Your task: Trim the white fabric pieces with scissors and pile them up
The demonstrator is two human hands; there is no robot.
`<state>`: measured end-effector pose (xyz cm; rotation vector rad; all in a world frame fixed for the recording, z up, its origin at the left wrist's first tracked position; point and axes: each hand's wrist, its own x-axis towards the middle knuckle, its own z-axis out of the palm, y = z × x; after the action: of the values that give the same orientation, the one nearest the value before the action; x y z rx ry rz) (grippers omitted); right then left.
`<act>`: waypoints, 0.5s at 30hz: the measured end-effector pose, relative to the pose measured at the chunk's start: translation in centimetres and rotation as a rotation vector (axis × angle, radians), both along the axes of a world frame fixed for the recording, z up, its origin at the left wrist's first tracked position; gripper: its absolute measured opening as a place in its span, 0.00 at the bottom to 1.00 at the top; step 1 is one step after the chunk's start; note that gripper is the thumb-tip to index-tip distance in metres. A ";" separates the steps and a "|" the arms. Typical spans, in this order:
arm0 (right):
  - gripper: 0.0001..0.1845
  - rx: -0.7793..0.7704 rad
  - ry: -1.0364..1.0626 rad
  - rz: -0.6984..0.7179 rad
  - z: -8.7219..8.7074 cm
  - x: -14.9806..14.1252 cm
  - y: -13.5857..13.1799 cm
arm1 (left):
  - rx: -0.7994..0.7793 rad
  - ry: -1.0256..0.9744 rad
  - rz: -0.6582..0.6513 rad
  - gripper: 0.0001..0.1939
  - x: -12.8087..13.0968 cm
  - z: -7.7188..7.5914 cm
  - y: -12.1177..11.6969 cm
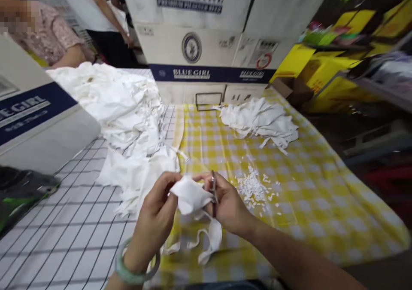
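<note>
Between my two hands is a white cloth piece (189,193) with thin straps hanging below it. Its left edge is pinched by the fingers of my left hand (157,208), which has a pale green bangle on the wrist. My right hand (230,204) grips small metal scissors (214,190) at the cloth's right edge. Whether the blades are apart is too blurred to tell. Right of the hands lies a heap of small white snippets (252,187). A large pile of white cloth pieces (128,109) reaches from beside my left hand to the back left.
A second, smaller white cloth pile (260,120) lies at the back right of the yellow checked tablecloth (309,195). White cartons (199,41) wall off the back, and another carton (38,109) stands at left. A black plastic bag (25,195) lies before it. Two people are behind.
</note>
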<state>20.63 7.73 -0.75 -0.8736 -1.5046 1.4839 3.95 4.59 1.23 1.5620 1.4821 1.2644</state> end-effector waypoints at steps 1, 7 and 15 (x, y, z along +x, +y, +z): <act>0.13 0.041 0.034 -0.039 1.1 0.0 2.0 | 0.049 -0.077 -0.015 0.05 1.2 1.3 3.0; 0.14 0.573 -0.236 -0.763 10.2 7.8 18.7 | 0.539 -0.332 -0.211 0.12 8.9 7.9 20.4; 0.13 0.587 -0.701 -0.683 3.6 11.5 19.1 | 0.193 0.237 -0.306 0.08 7.4 -3.1 4.9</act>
<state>32.08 26.86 2.87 -1.4094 -1.7230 0.2018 11.36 9.47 -1.89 2.0367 1.2222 1.0987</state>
